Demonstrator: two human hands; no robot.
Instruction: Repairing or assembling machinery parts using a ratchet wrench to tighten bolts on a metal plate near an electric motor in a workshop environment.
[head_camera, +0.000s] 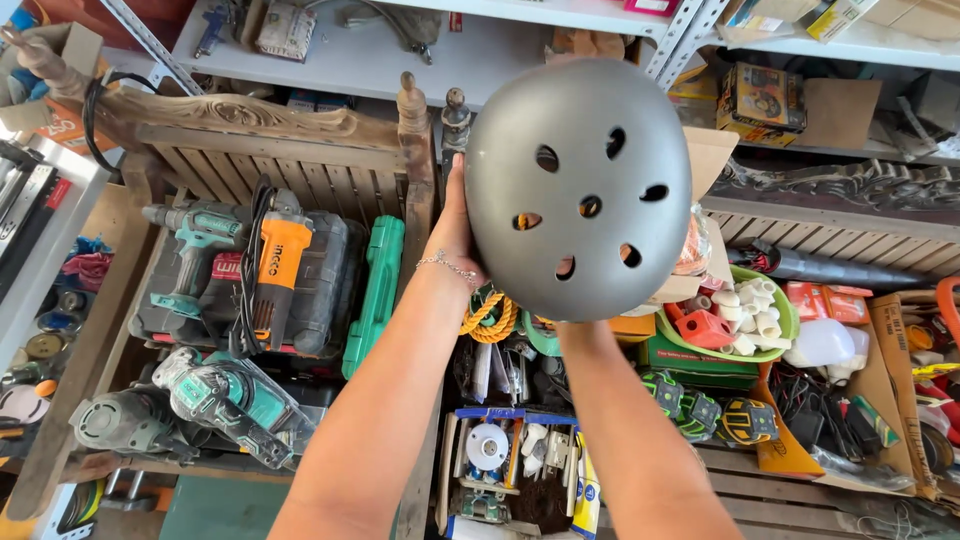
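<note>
Helmet (578, 190), dark grey with vent holes, is held up above the cluttered tool shelf. Left hand (455, 235) fingers grip its left edge; right hand is hidden behind the helmet, so can't tell its grip. Orange angle grinder (272, 270) sits well left of the helmet.

Below me I see a carved wooden rack (250, 115) carrying a teal drill (195, 235), an orange grinder (278, 262) on a black case (325, 275), and a green case (378, 290) on edge. A lower wooden shelf (760, 490) to the right bears a green basket (785, 330) of white pipe fittings, a white bottle (825, 343) and tape measures (700, 410). A grey metal shelf (350, 60) above carries a small packet (285, 30).
</note>
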